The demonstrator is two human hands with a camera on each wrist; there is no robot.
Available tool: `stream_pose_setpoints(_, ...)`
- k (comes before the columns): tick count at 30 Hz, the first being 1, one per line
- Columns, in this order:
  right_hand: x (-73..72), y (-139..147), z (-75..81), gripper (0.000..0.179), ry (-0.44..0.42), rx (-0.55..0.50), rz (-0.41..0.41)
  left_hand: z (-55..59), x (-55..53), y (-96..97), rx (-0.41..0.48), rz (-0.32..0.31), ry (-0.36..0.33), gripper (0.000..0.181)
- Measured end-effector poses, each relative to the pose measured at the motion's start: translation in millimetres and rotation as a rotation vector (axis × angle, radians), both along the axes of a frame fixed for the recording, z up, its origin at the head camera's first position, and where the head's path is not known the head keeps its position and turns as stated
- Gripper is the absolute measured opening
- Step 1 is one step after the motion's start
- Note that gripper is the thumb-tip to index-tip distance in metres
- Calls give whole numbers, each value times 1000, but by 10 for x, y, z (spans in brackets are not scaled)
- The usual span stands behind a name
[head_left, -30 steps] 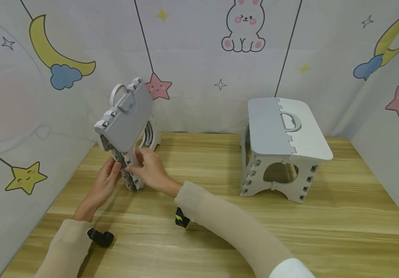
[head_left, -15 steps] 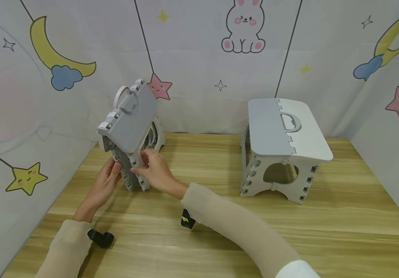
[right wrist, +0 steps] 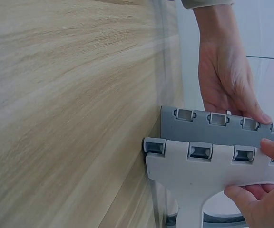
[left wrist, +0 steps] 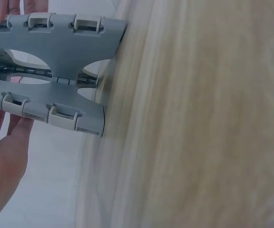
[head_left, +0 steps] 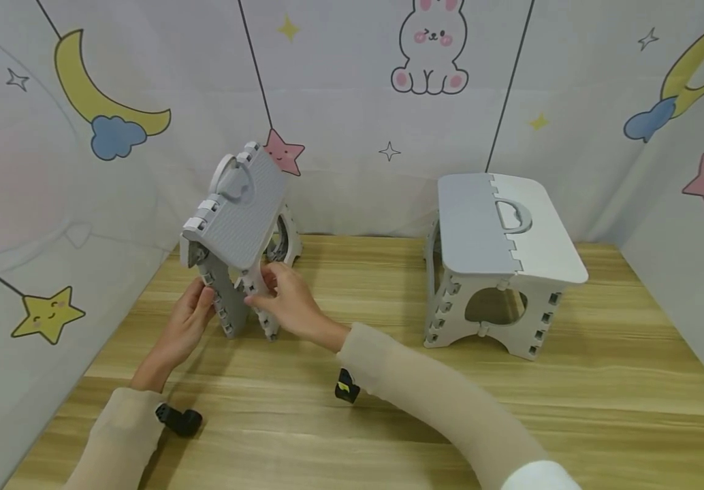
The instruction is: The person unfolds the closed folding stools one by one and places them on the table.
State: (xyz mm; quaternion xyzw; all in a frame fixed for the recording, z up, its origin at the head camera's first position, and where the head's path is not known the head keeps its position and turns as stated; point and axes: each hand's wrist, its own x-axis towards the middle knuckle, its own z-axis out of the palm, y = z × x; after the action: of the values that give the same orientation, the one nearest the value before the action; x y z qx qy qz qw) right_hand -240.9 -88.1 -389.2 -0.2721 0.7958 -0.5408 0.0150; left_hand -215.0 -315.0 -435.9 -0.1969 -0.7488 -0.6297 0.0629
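A folding step stool [head_left: 238, 218] in grey and white stands partly unfolded at the left of the table. Its top is peaked like a roof, with the two handle halves [head_left: 229, 180] sticking up at the ridge. My left hand [head_left: 183, 327] holds the edge of the left leg panel [left wrist: 37, 107], thumb on the near side. The right leg panel [right wrist: 189, 171] is gripped by my right hand [head_left: 287, 303], fingers through its cut-out and thumb on the hinged edge. A V-shaped gap shows between the panels, whose feet are at the tabletop.
A second folding stool [head_left: 502, 224], fully unfolded with a flat top, stands at the right on the wood-grain table [head_left: 352, 422]. A white printed cloth [head_left: 340, 88] hangs behind and along both sides. Small black devices [head_left: 179, 420] sit at both wrists.
My right hand has moved right, drawing the right leg panel away from the left one. The gap has widened and the peaked top has spread and shifted right. My left hand has stayed nearly still.
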Motion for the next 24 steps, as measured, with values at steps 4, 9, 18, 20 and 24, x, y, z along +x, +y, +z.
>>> stream_pose_setpoints(4, 3, 52, -1, 36, 6, 5, 3, -5, -2, -2, 6, -7, -3, 43)
stream_pose_setpoints(9, 0, 99, -4, 38, 7, 11, 1, -19, -15, -7, -8, -5, -2, 45)
stream_pose_setpoints(18, 4, 190, -18, 41, -4, -8, 23, -6, 7, 12, 13, 13, 13, 40)
stream_pose_setpoints(20, 6, 214, -19, 40, -8, -16, 29, -3, 11, 15, 3, 23, 8, 41)
stream_pose_setpoints(24, 7, 264, -22, 39, -18, -25, 32, 7, 16, 26, -15, 35, -2, 42)
